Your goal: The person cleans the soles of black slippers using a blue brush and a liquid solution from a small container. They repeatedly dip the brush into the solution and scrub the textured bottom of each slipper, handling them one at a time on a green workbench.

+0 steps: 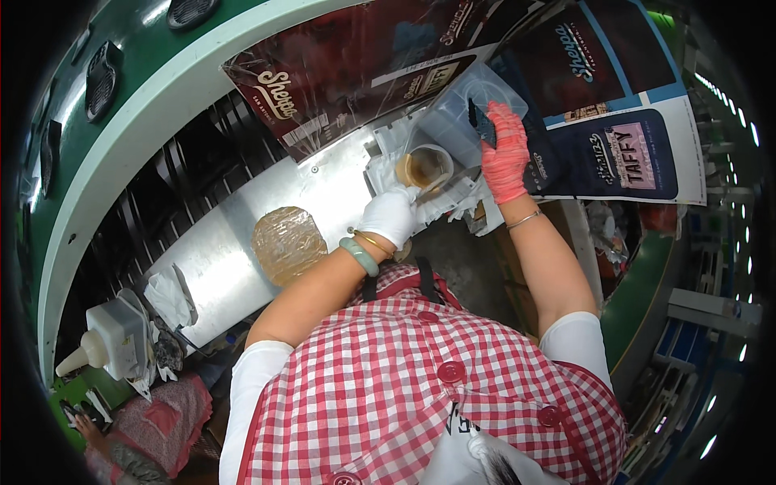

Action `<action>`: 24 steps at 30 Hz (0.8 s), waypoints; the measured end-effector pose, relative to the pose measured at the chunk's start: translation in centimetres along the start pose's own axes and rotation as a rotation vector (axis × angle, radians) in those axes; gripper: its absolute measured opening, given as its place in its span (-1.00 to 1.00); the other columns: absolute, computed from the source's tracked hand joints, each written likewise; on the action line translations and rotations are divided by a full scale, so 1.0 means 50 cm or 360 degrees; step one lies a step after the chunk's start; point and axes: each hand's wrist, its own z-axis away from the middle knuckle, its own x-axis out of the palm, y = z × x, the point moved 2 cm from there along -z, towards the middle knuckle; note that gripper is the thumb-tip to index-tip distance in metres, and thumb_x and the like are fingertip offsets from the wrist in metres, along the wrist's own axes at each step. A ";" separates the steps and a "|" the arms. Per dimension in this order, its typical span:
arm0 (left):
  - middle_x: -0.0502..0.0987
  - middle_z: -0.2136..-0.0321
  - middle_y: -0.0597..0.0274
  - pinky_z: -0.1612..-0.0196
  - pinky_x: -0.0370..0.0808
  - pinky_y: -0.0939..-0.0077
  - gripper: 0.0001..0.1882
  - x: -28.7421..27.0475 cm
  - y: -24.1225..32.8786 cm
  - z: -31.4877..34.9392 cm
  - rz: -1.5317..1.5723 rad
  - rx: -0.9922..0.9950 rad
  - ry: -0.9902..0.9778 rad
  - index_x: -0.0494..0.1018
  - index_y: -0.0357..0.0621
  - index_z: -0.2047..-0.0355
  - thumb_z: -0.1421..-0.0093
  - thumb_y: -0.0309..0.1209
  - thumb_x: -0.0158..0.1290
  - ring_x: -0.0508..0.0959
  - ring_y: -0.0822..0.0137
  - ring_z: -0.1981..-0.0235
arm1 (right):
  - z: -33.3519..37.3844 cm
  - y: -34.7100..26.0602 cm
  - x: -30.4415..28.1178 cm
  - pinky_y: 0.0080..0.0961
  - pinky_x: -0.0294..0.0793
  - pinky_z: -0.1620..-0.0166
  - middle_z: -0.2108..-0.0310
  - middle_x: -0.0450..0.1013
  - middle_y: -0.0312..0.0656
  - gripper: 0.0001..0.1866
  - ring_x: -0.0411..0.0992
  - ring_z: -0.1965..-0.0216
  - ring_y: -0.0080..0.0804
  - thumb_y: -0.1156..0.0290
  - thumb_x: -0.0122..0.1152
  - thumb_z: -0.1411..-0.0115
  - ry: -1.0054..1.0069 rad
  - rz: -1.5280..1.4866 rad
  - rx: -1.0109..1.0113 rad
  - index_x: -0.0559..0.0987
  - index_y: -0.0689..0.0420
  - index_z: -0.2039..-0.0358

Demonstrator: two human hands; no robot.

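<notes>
My left hand [388, 215] in a white glove is closed at the near side of a clear plastic cup [437, 164] with amber stuff inside. What its fingers hold, if anything, is hidden. My right hand [507, 158], in a pink-red glove, grips a small dark flat piece [481, 124] between thumb and fingers; its exact kind is unclear. Behind the piece stands a translucent plastic tub [458, 109]. Layers of white paper [390, 145] lie around the cup on the metal tabletop [234, 234].
A round pad [289, 242] wrapped in clear film lies left of my forearm. Dark red printed panels [323, 89] stand behind. Dark soles [103, 81] ride a green belt [149, 52]. A nozzle bottle [113, 339] sits lower left, near another person's sleeve [162, 424].
</notes>
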 end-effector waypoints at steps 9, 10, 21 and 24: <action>0.52 0.46 -0.09 0.27 0.44 0.13 -0.75 0.069 0.002 -0.002 0.0489 -0.0287 0.0203 0.52 -0.18 0.32 -0.05 -0.39 -0.09 0.51 -0.07 0.36 | 0.001 0.002 0.004 -0.22 0.12 -0.21 -0.03 0.37 -0.18 -0.46 0.26 -0.12 -0.19 0.63 0.20 0.28 -0.0037 0.0014 0.0016 0.43 0.10 0.16; 0.53 0.44 -0.09 0.26 0.45 0.20 -0.74 0.079 0.000 -0.001 0.0528 -0.0281 0.0222 0.51 -0.19 0.27 -0.06 -0.40 -0.07 0.53 -0.03 0.36 | 0.002 0.006 0.002 -0.22 0.12 -0.21 -0.03 0.37 -0.17 -0.47 0.26 -0.12 -0.19 0.63 0.20 0.28 -0.0036 0.0021 0.0011 0.43 0.10 0.17; 0.45 0.59 0.31 0.69 0.26 0.69 -0.67 0.127 0.014 0.014 0.1817 -0.0904 0.0031 0.43 -0.24 0.08 -0.12 -0.45 0.01 0.36 0.57 0.70 | 0.002 0.002 0.003 -0.20 0.13 -0.20 -0.02 0.37 -0.15 -0.47 0.28 -0.10 -0.16 0.62 0.17 0.27 -0.0005 0.0030 -0.0035 0.43 0.11 0.16; 0.46 0.55 0.32 0.68 0.27 0.72 -0.67 0.106 0.031 0.008 0.2039 -0.0976 0.0105 0.40 -0.26 0.07 -0.13 -0.45 0.00 0.35 0.58 0.70 | 0.005 0.004 0.003 -0.20 0.13 -0.20 -0.03 0.37 -0.16 -0.46 0.28 -0.11 -0.16 0.62 0.17 0.29 -0.0016 0.0026 -0.0026 0.43 0.11 0.16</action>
